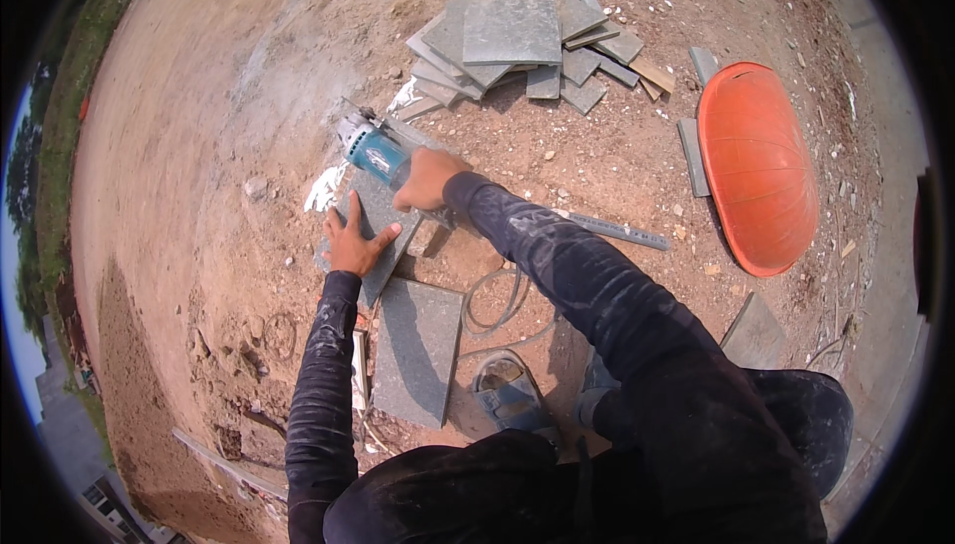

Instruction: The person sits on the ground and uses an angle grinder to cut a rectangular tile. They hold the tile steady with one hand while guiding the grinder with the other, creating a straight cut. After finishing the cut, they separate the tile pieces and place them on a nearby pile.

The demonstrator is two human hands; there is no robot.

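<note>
Head: L hand flat on slab; R hand grips grinder.

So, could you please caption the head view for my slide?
Right hand grips a teal angle grinder on a grey slab steadied by the left hand.

I'm seeing a heap of grey stone slabs lying far ahead on the dirt ground. An orange upturned tub is sitting to the right, and a metal ruler is lying nearer, between them.
</note>
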